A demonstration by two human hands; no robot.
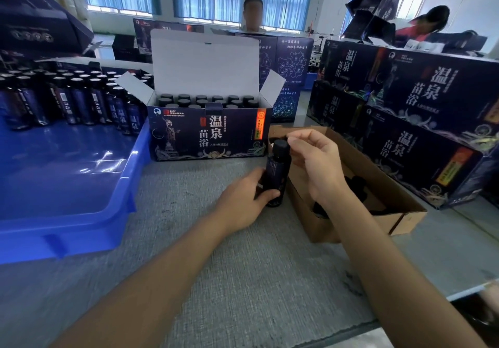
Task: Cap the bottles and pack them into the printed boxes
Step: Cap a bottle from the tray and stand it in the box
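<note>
My left hand (247,199) grips the lower body of one dark bottle (276,175), fingers curled round it. My right hand (314,158) is at the top, and its thumb and curled fingertips pinch the black cap (280,145) from the right side. The bottle is upright near the middle of the table (243,266), touching or just beside the left wall of the brown cardboard box (405,210), where loose black caps (353,183) lie. I cannot tell if its base rests on the table or hangs a little above it.

I judge that the step in hand is tightening the cap. To do it well, I should keep the left grip firm and low so the bottle does not turn with the cap. The cap must sit level before I twist, or the thread may catch crooked. I should turn until it stops, without forcing it.

Behind, toward the far edge, the open printed box (205,134) already holds rows of capped bottles. The free place looks to be in its front row. On the left side, a blue tray (81,185) carries many more bottles (75,99).
</note>
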